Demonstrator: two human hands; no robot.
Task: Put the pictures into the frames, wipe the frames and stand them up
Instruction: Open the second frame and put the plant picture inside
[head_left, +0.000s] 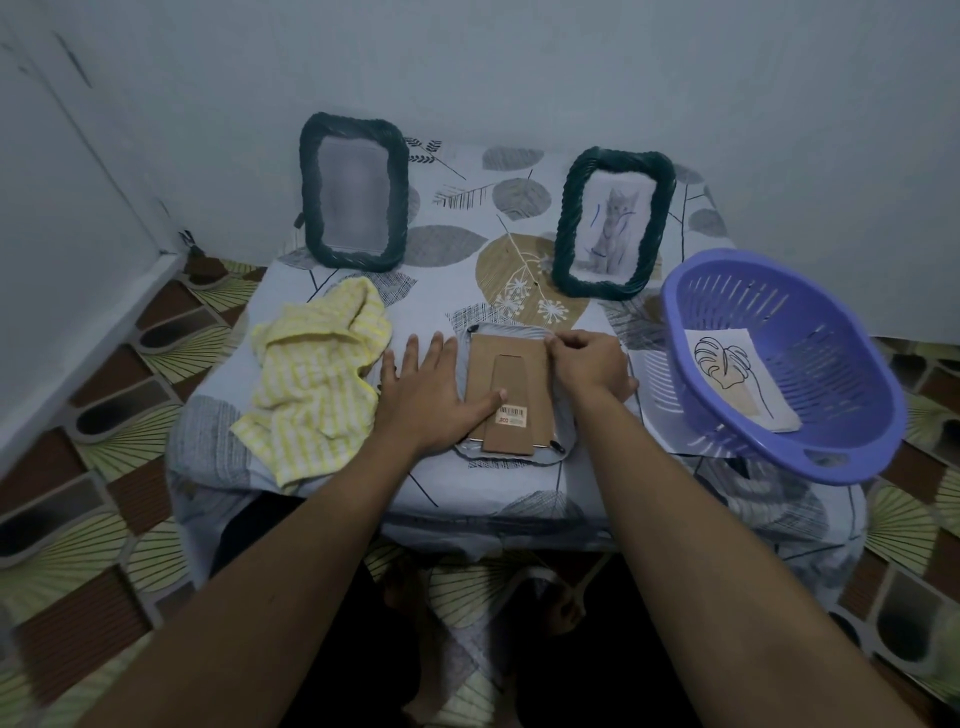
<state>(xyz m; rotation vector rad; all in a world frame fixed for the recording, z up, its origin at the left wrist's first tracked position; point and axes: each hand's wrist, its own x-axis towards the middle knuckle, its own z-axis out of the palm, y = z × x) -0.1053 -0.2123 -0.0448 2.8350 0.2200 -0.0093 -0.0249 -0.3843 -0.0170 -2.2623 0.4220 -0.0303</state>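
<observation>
Two bare forearms reach up from the bottom of the frame to the middle of a small table (447, 234) draped in a leaf-print sheet. Between the hands lies the face-down frame (485, 364), its brown cardboard back and folded-flat stand uppermost, a barcode sticker (511, 415) near its lower end. The left hand (423, 387) lies flat with fingers spread and straight – palm over the frame's left edge, thumb pressing the cardboard just beside the sticker. The right hand (587, 364) has its fingers curled in tight, pinching at the frame's upper right edge. Just left of the left hand sits a crumpled yellow striped cloth (317, 374). At the back of the table, toward the top of the frame, two dark woven-edged frames stand upright: the left frame (353, 192), whose picture is blurred, and the right frame (613, 223), holding a cat picture. At the right edge of the table a purple slotted basket (841, 415) sits tilted – a leaf drawing (737, 379) lies inside it. Patterned flooring (104, 415) surrounds the table.
</observation>
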